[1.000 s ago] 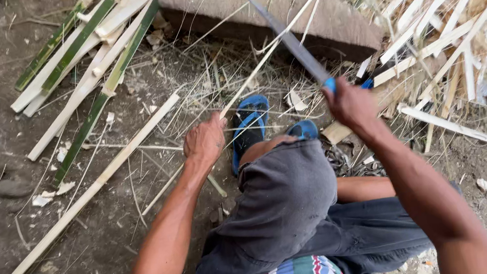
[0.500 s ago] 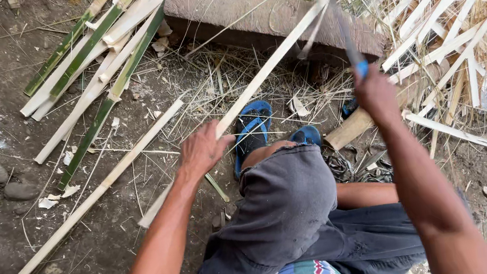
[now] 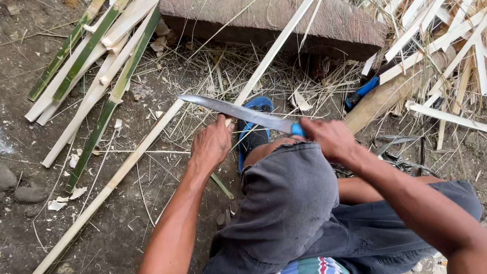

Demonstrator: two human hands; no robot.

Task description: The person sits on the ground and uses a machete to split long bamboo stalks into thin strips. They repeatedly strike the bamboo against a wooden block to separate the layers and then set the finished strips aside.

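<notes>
Closest to the camera, a raised knee in dark trousers fills the middle, with a striped cloth at the bottom edge. Just beyond it, the right hand [image 3: 330, 138] is wrapped tight around the blue handle of a long knife [image 3: 240, 111], and here's the change: half a second ago that blade was lifted high over the work, now it has swung down and lies nearly flat, tip pointing left, edge meeting the bamboo strip [image 3: 286, 32] right by the left hand [image 3: 210, 144]. That left hand is closed around the strip, pinning it above the blue sandal [image 3: 253, 132]. So the stroke looks landed, the strip being split or shaved. Farther out, green-and-pale bamboo slats [image 3: 93, 69] lie bundled on the dirt, a flat stone block [image 3: 278, 12] sits across, and split strips pile up at right.
</notes>
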